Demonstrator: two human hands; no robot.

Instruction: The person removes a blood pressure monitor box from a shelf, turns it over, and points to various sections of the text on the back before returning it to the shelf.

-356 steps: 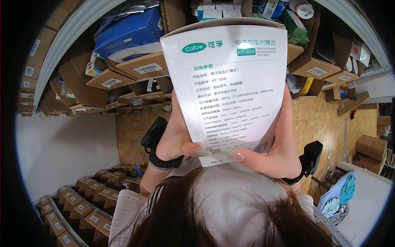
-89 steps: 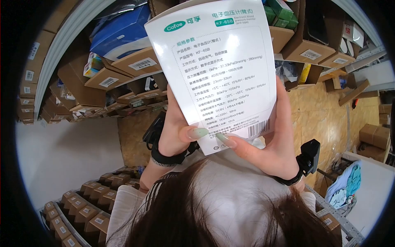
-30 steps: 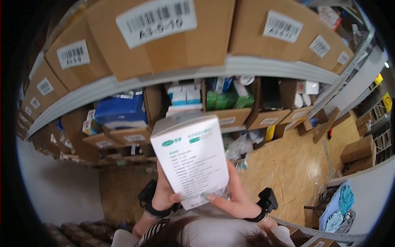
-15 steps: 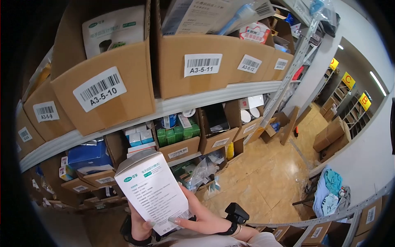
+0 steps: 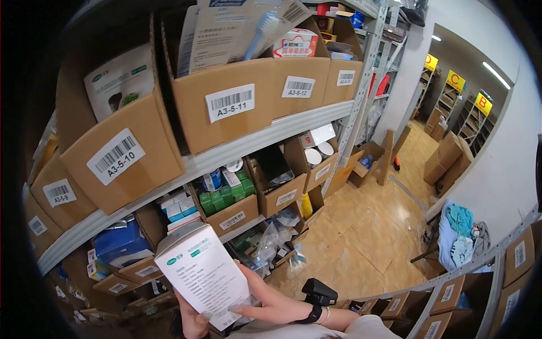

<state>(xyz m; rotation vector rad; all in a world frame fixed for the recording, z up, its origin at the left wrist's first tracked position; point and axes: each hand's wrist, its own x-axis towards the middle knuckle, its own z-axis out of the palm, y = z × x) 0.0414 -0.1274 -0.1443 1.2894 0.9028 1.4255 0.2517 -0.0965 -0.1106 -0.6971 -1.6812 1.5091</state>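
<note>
A white carton (image 5: 203, 274) with green lettering and several lines of small print is held tilted, low in front of me. My left hand (image 5: 193, 316) grips its lower left side, thumb near the bottom edge. My right hand (image 5: 257, 302) wraps round the right side, with its thumb across the lower front near a barcode. The fingers behind the carton are hidden. A black device (image 5: 319, 292) is strapped to my right wrist. A similar-looking white carton (image 5: 121, 82) stands in the cardboard bin labelled A3-5-10 (image 5: 121, 175).
The bin labelled A3-5-11 (image 5: 226, 113) holds a packaged toothbrush (image 5: 262, 34). On the shelf below, one bin holds green boxes (image 5: 226, 196). Another rack with bins (image 5: 449, 294) stands at lower right. Clothes (image 5: 458, 234) hang beside the wall. Tiled floor (image 5: 350, 243) stretches toward a doorway.
The view has swung, so the upper bins appear further left and the doorway more fully in sight. Both hands keep their hold on the carton, which sits slightly lower and further left.
</note>
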